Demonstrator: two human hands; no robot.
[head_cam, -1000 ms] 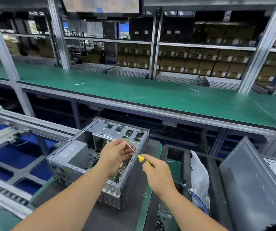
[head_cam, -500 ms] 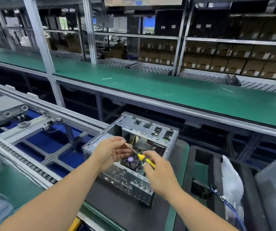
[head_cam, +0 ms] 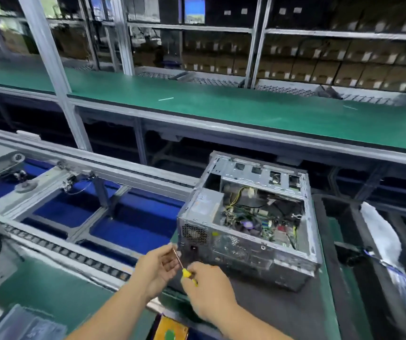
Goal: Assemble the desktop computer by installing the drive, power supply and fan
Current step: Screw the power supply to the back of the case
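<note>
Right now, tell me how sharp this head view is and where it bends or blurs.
Head view: motion-smeared all over; the computer case and both hands are soft-edged, the right hand most. The screwdriver shaft stays readable beside the left hand. Wide-angle bending curves the green bench and the posts. Lighting is even, without harsh glare.

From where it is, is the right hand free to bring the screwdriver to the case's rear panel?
Probably yes: the right hand grips the screwdriver just in front of the case, nothing between.
</note>
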